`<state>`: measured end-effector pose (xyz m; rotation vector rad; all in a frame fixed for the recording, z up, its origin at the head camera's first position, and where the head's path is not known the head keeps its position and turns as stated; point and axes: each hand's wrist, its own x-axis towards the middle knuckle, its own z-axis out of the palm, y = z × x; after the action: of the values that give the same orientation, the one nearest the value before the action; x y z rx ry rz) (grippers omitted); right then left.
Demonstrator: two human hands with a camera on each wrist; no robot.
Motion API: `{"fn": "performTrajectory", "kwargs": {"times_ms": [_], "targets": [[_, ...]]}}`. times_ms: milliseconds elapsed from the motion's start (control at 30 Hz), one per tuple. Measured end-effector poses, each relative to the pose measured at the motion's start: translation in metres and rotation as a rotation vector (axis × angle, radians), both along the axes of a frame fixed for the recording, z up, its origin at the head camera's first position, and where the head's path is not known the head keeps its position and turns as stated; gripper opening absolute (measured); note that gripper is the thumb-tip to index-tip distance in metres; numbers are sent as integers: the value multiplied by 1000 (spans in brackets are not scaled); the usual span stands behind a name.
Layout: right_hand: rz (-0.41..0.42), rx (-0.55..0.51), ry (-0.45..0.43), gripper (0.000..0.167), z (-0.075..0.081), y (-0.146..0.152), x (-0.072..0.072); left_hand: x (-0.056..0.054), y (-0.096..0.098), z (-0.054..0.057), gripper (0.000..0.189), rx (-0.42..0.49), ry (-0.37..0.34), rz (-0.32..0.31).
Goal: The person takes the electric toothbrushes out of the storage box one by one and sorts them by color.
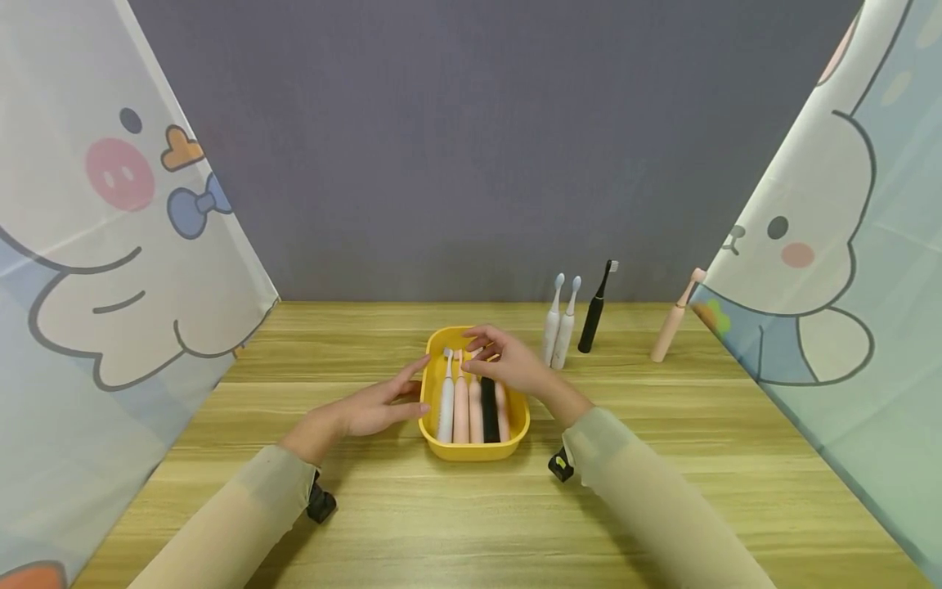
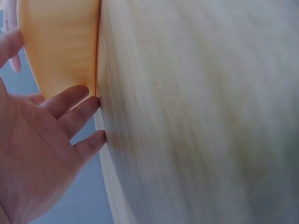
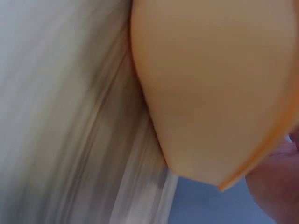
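Note:
A yellow basket [image 1: 474, 451] stands on the wooden table. Inside lie several electric toothbrushes side by side: a white toothbrush [image 1: 446, 409] at the left, pink toothbrushes [image 1: 461, 413] and a black toothbrush [image 1: 489, 413]. My left hand [image 1: 375, 407] is at the basket's left side, thumb over the rim and fingers spread; in the left wrist view its fingertips touch the outer wall. Over the basket's far right part reaches my right hand [image 1: 508, 360], its bent fingers and thumb around the brush heads. Whether they pinch one is unclear, and the right wrist view mostly shows the basket wall [image 3: 215, 93].
Right of the basket, two white toothbrushes [image 1: 562, 335] stand upright close together. Beside them stands a black toothbrush [image 1: 592, 323], and farther right a pink toothbrush [image 1: 668, 331]. A grey backdrop [image 1: 471, 147] rises behind the table, with cartoon-printed cloths at both sides.

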<state>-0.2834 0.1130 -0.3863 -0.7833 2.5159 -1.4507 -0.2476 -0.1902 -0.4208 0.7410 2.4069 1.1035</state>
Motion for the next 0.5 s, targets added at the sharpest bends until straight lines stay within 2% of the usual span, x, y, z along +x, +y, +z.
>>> {"fn": "performTrajectory", "kwargs": {"times_ms": [167, 300, 500], "targets": [[11, 3, -11, 58, -3, -12, -5, 1, 0, 1, 90, -1, -13, 4], [5, 28, 20, 54, -11, -17, -11, 2, 1, 0, 91, -10, -14, 7], [26, 81, 53, 50, -15, -20, -12, 1, -1, 0, 92, -11, -7, 9]]}}
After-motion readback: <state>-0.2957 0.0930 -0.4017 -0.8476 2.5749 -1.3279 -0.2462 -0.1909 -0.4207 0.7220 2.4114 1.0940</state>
